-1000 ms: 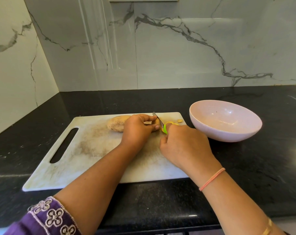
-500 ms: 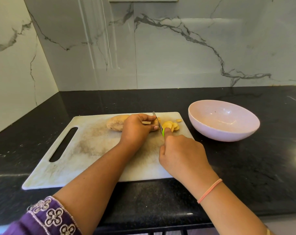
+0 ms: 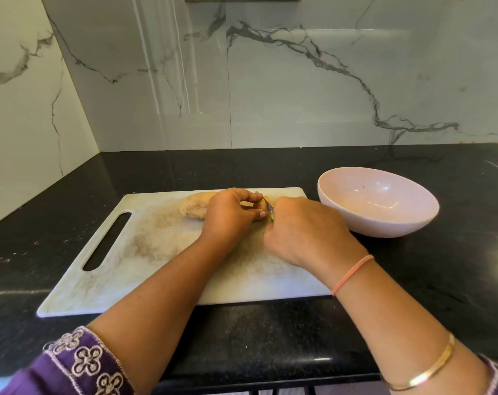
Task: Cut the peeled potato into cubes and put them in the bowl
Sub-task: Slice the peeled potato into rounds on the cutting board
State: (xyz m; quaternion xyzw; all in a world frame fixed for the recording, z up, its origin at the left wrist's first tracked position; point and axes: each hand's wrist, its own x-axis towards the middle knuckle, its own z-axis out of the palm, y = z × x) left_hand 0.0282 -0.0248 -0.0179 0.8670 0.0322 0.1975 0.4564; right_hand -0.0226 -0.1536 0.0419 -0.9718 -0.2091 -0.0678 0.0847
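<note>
on the board (image 3: 156, 252), near its far edge, the potato (image 3: 195, 208) lies on its side, lengthwise along that edge. your left hand (image 3: 228, 216) curls over the potato's right end, with fingertips and thumb pinching it just beside the blade. your right hand (image 3: 305, 232) is clenched round the knife (image 3: 268, 208). only a sliver of blade and a bit of green handle show between your hands, and the blade sits against the potato's right end. you cannot tell whether cut pieces lie behind your right hand. the bowl (image 3: 384, 223) stands on the worktop (image 3: 270, 337) just off the board's right edge, by its far corner. both your forearms cross the board's near edge.
</note>
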